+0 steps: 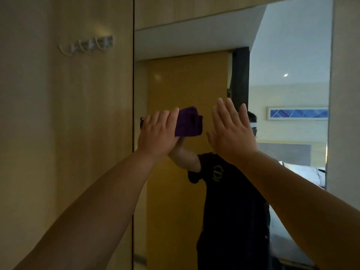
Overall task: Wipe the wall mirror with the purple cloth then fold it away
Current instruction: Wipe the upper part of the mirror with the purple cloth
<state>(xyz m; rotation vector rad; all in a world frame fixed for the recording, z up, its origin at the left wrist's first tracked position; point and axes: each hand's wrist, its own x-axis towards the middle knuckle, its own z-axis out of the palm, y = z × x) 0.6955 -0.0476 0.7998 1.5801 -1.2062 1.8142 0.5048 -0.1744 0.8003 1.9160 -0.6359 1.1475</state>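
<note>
Purple cloth, bunched into a thick wad, is pressed flat against the wall mirror near the mirror's left edge, at roughly mid-height of the view. Left hand covers the left part of the cloth, fingers curled over its top edge and palm bearing on it; the right part of the cloth protrudes beyond the fingers. A small dark corner of the cloth shows to the left of the hand, at the mirror's edge.

Right hand is raised just beside the cloth, to its right, fingers extended and lightly spread, back of the hand toward the camera. It grips nothing. Whether the palm touches the glass cannot be determined.

Both forearms extend upward from the lower corners of the view.

Mirror surface reflects a person in a dark shirt, a yellow-brown door, a pale ceiling and a framed blue picture on a far wall.

Wood-finish wall panel adjoins the mirror on the left. A row of wall hooks is mounted on that panel, above and well apart from the hands
</note>
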